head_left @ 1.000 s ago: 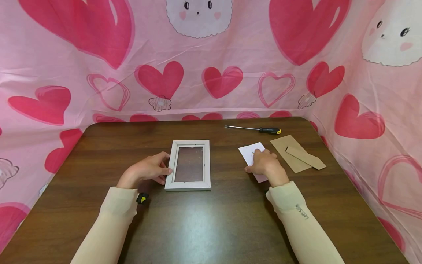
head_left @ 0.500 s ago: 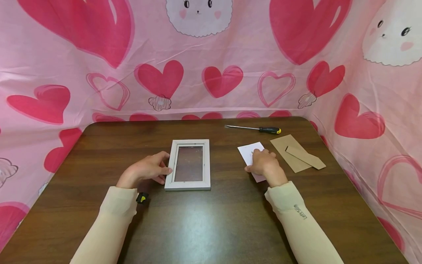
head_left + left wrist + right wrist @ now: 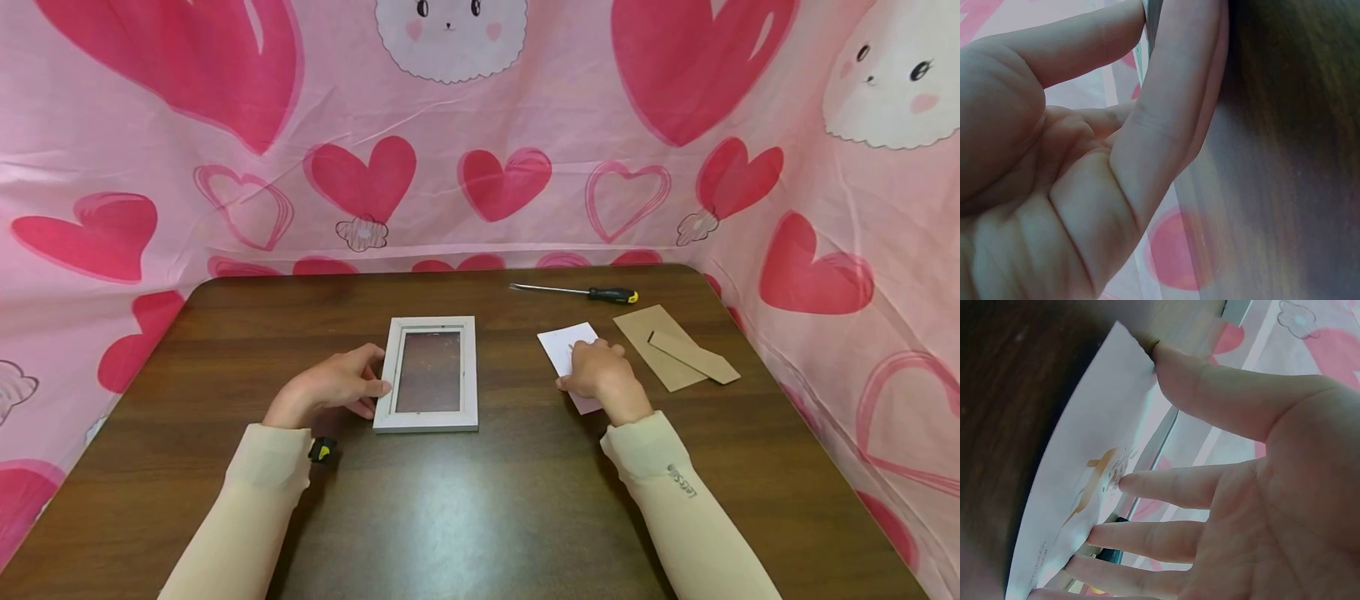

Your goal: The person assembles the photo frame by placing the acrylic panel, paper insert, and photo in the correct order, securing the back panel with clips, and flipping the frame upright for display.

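Observation:
A white picture frame [image 3: 469,375] with a see-through pane lies flat on the table. My left hand [image 3: 337,382] grips its left side, thumb over the edge and fingers along the outer side. The left wrist view shows thumb and fingers closing on that edge, with most of the frame out of sight. To the right, a white card [image 3: 557,342] lies on the wood under my right hand [image 3: 606,371]. Seen from the right wrist, spread, fairly straight fingers touch the card with their tips, and the thumb meets its edge. An orange-brown drawing and small print show on it.
A brown backing board [image 3: 643,327] with an angled stand leg [image 3: 693,357] lies right of the card. Behind them rests a screwdriver [image 3: 615,296] with a black and yellow handle. Pink heart-printed cloth [image 3: 502,108] hangs around the wooden table [image 3: 465,517].
The card has shifted very slightly left under my right hand. My left hand and the frame have stayed in place.

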Action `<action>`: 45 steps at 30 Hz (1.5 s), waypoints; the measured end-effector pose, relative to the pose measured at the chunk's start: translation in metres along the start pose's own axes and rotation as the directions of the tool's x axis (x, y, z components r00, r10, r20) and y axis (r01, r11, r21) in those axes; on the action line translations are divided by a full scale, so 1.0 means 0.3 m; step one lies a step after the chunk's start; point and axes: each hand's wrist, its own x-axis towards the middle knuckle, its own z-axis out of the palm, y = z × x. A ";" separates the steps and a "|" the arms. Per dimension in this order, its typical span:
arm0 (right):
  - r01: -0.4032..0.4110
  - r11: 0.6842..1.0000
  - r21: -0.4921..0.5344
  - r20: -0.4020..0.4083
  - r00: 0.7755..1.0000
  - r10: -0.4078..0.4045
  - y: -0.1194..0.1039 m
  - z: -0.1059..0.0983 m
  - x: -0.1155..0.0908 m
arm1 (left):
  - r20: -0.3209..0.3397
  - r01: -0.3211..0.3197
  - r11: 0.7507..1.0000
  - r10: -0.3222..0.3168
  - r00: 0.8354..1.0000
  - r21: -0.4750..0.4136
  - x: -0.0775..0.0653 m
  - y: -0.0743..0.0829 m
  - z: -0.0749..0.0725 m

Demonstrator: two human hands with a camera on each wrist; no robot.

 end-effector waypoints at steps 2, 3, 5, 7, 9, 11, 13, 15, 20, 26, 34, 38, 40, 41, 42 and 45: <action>0.010 1.000 -0.009 0.002 1.000 -0.010 0.002 -0.001 0.000 | -0.004 0.005 1.000 -0.005 1.000 0.000 0.000 0.000 0.000; 0.020 1.000 -0.016 0.001 1.000 -0.020 0.003 -0.002 0.001 | -0.001 0.003 1.000 -0.003 1.000 0.002 0.000 0.000 0.000; 0.041 0.999 -0.029 -0.007 0.999 -0.042 0.006 -0.005 0.001 | 0.001 0.000 1.000 0.000 1.000 0.005 -0.001 -0.001 -0.001; 0.061 0.997 -0.039 -0.015 0.998 -0.061 0.011 -0.006 0.003 | 0.002 0.001 1.000 -0.001 1.000 0.005 -0.002 0.000 0.000; 0.080 0.996 -0.040 -0.028 0.996 -0.081 0.016 -0.010 0.004 | 0.002 0.002 1.000 -0.002 1.000 0.005 -0.001 0.000 -0.001; 0.095 0.995 -0.032 -0.036 0.995 -0.096 0.020 -0.015 0.004 | -0.001 0.004 1.000 -0.004 1.000 0.002 -0.002 0.001 -0.001; 0.108 0.994 -0.023 -0.047 0.993 -0.109 0.023 -0.019 0.002 | 0.000 0.003 1.000 -0.003 1.000 0.001 -0.003 0.002 -0.001; 0.125 0.992 -0.012 -0.053 0.991 -0.125 0.025 -0.023 0.000 | 0.000 0.004 1.000 -0.004 1.000 -0.001 -0.004 0.003 -0.002; 0.131 0.990 0.057 -0.059 0.990 -0.127 0.021 -0.033 -0.010 | 0.002 0.004 1.000 -0.004 1.000 0.002 -0.005 0.003 -0.001; 0.177 0.983 0.049 -0.115 0.979 -0.171 0.025 -0.050 -0.019 | 0.001 0.006 1.000 -0.006 1.000 0.002 -0.008 0.008 -0.001; 0.230 0.972 0.045 -0.239 0.947 -0.213 0.036 -0.072 -0.018 | -0.001 0.007 1.000 -0.007 1.000 0.001 -0.003 0.007 0.001; 0.251 0.966 0.067 -0.308 0.926 -0.219 0.037 -0.088 -0.027 | 0.002 0.005 1.000 -0.005 1.000 0.002 -0.003 0.007 0.002; 0.261 0.962 0.079 -0.338 0.915 -0.221 0.040 -0.096 -0.032 | 0.003 0.005 1.000 -0.005 1.000 0.003 -0.003 0.008 0.002; 0.268 0.960 0.085 -0.353 0.909 -0.222 0.042 -0.099 -0.034 | 0.002 0.006 1.000 -0.006 1.000 0.002 -0.003 0.008 0.002; 0.273 0.958 0.091 -0.367 0.903 -0.222 0.044 -0.103 -0.037 | 0.001 0.008 1.000 -0.008 1.000 0.002 -0.003 0.008 0.002; 0.290 0.952 0.093 -0.415 0.881 -0.228 0.050 -0.116 -0.045 | 0.004 0.009 1.000 -0.009 1.000 -0.001 -0.002 0.007 0.002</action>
